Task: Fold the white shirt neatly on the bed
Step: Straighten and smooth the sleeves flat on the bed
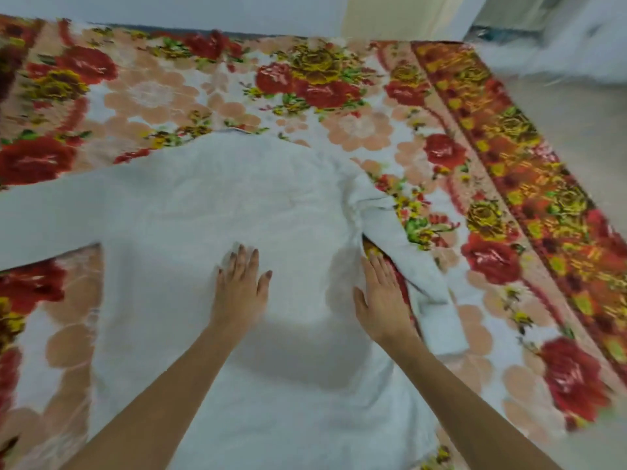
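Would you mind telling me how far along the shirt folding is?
Done: the white shirt lies spread on the floral bedspread. In hand: both palms, left hand and right hand, press it flat. Left: every fold; the outstretched sleeve and the rumpled sleeve are not yet turned in.

The shirt (210,198) runs off the bottom edge, so its hem cannot be seen. The long sleeve (51,218), far out from the left hand (239,286), is cut off by the left edge. The fingertips of the right hand (381,300) are blurry where they meet the bunched sleeve (417,266). Far past that hand, a white thing (559,52) is just a smear.
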